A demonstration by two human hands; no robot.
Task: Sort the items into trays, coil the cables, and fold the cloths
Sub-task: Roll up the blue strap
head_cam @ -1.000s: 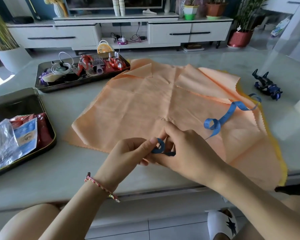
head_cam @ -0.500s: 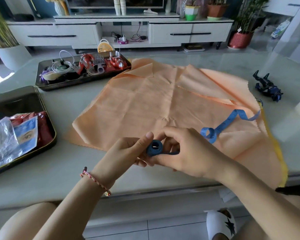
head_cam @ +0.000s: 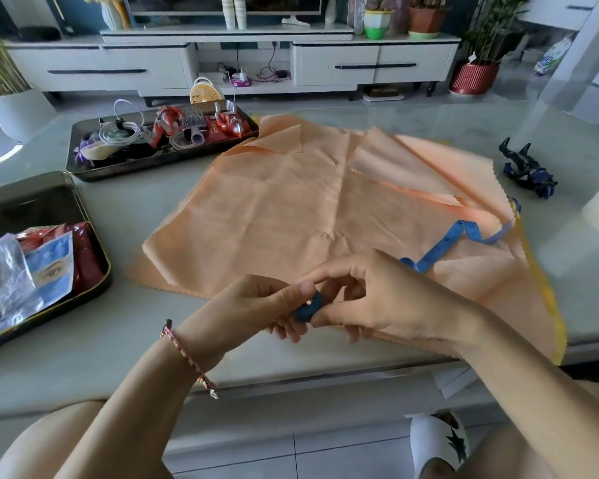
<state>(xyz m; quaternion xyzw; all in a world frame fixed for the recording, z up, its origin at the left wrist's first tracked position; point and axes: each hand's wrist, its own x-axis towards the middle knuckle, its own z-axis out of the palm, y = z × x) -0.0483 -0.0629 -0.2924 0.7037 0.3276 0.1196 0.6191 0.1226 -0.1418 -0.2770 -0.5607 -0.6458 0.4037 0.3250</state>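
A blue measuring tape (head_cam: 443, 248) trails across a spread-out orange cloth (head_cam: 291, 209) on the table. Its near end is wound into a small roll (head_cam: 308, 307) over the cloth's front edge. My left hand (head_cam: 242, 311) pinches this roll between thumb and fingers. My right hand (head_cam: 377, 299) curls round the roll from the right, with the loose tape running out behind it toward the cloth's right edge. A yellow cloth edge (head_cam: 550, 305) shows under the orange one at the right.
A dark tray (head_cam: 83, 167) at the back left holds cables, red toy figures and a comb. A second tray (head_cam: 97, 271) at the left holds sachets and packets. A dark blue toy figure (head_cam: 526, 169) lies at the right. The table's front edge (head_cam: 291, 378) is close below my hands.
The roll has grown thicker as my hands wound it. The loose tape has shortened and slid toward me across the cloth.
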